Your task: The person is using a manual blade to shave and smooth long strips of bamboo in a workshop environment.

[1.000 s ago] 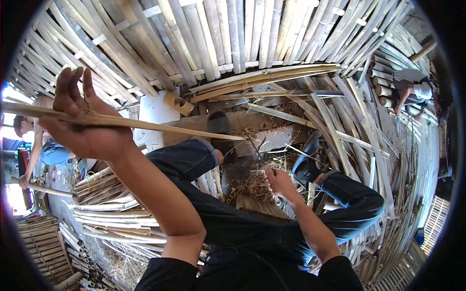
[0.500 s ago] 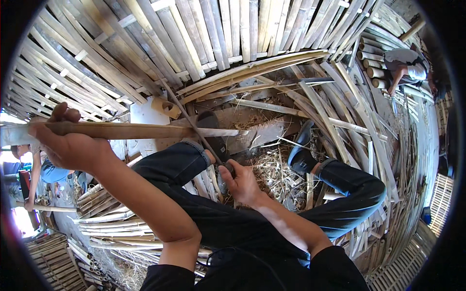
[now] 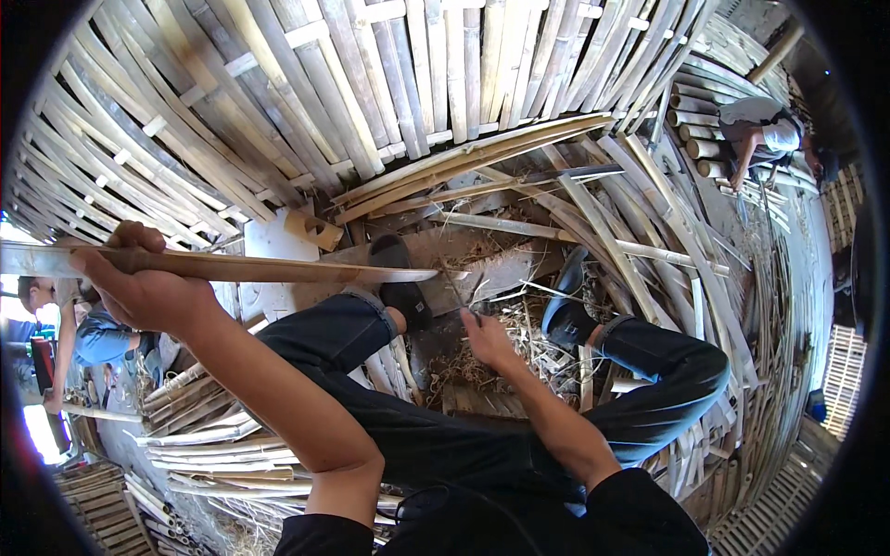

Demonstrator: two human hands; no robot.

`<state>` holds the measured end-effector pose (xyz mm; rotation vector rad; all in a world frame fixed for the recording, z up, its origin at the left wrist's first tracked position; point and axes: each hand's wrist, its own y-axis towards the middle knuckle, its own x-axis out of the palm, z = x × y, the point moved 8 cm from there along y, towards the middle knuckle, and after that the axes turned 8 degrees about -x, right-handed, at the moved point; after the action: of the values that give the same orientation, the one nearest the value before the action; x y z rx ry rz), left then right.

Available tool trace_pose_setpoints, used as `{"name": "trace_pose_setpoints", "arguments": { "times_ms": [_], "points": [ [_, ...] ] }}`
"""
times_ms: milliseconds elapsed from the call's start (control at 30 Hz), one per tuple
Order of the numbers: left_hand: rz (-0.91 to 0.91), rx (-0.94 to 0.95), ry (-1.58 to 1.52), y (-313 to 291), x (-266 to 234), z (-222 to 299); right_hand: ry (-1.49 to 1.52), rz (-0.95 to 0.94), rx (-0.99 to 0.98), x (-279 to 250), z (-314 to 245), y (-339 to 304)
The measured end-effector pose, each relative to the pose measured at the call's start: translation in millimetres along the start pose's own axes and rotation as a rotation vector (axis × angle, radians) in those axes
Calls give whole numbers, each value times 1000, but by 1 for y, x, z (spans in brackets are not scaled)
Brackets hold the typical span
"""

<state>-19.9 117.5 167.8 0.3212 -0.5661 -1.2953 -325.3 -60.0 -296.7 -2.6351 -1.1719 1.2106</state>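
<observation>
My left hand is closed around a long split bamboo strip, held level across my front with its pale tip over the ground between my feet. My right hand grips the handle of a long knife. The narrow blade is blurred and points up and away, close by the strip's tip; whether they touch I cannot tell. Beneath the knife lie bamboo shavings. My left foot in a dark shoe is just below the strip.
A slatted bamboo panel stands ahead. Split bamboo strips are heaped to the right, more bamboo lengths lie at left. A pale board rests beyond the strip. One person crouches far right, another is at left.
My right hand has moved right and slightly away, taking the knife from across the strip to its tip end. The strip has shifted a little left and its tip lower.
</observation>
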Motion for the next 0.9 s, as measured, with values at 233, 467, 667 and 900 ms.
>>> {"name": "trace_pose_setpoints", "arguments": {
  "times_ms": [233,467,667,900],
  "points": [
    [-258,-51,-283,22,-5,-20,404,22,-97,-27,-75,-13],
    [-411,-103,-521,5,23,-29,27,40,246,14,110,21],
    [-490,-138,-557,8,13,-12,146,206,-244,-46,-18,1],
    [-759,-91,-875,9,16,-7,546,186,-148,-27,-33,-21]
  ]
}}
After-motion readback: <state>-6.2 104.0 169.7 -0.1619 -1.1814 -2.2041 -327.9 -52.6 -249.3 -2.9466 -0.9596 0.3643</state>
